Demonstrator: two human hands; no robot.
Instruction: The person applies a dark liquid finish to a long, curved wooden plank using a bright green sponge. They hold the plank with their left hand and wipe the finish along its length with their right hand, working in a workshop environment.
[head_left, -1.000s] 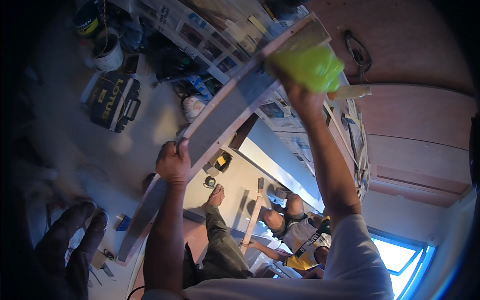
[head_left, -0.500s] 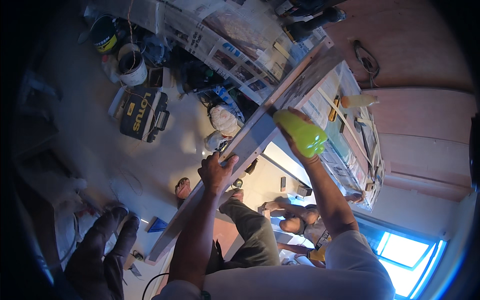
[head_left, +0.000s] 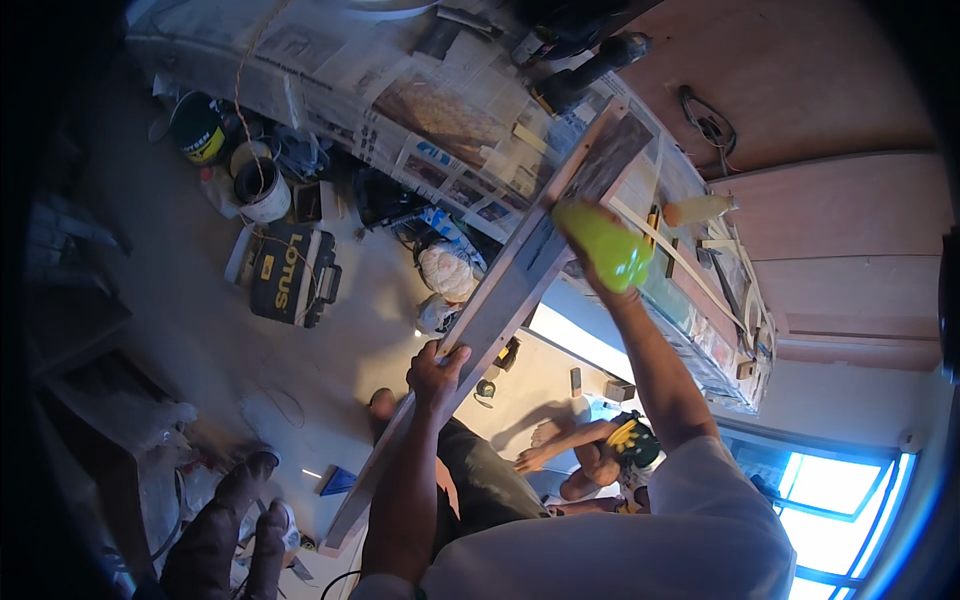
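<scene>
A long, narrow board (head_left: 500,311) with grey channel and pale, holed edges runs diagonally from the lower middle up to a newspaper-covered surface (head_left: 440,130). My left hand (head_left: 436,375) grips the board's edge partway along, fingers wrapped round it. Closer to the board's far end, my right hand (head_left: 600,270) is on a bright green object (head_left: 610,240), blurred and too unclear to identify, held against the board; it hides most of those fingers.
Buckets (head_left: 262,195) and a dark tool case (head_left: 290,280) stand left on the floor. A co-worker (head_left: 590,455) crouches below; another person's legs (head_left: 240,510) show lower left. A power tool (head_left: 570,80), wood strips (head_left: 680,260), wall panels (head_left: 840,220) and window (head_left: 830,500) surround the board.
The view has shifted. My right hand and the green object moved down the board from its far end, then slightly back up. The co-worker's hand no longer visibly holds the wooden piece.
</scene>
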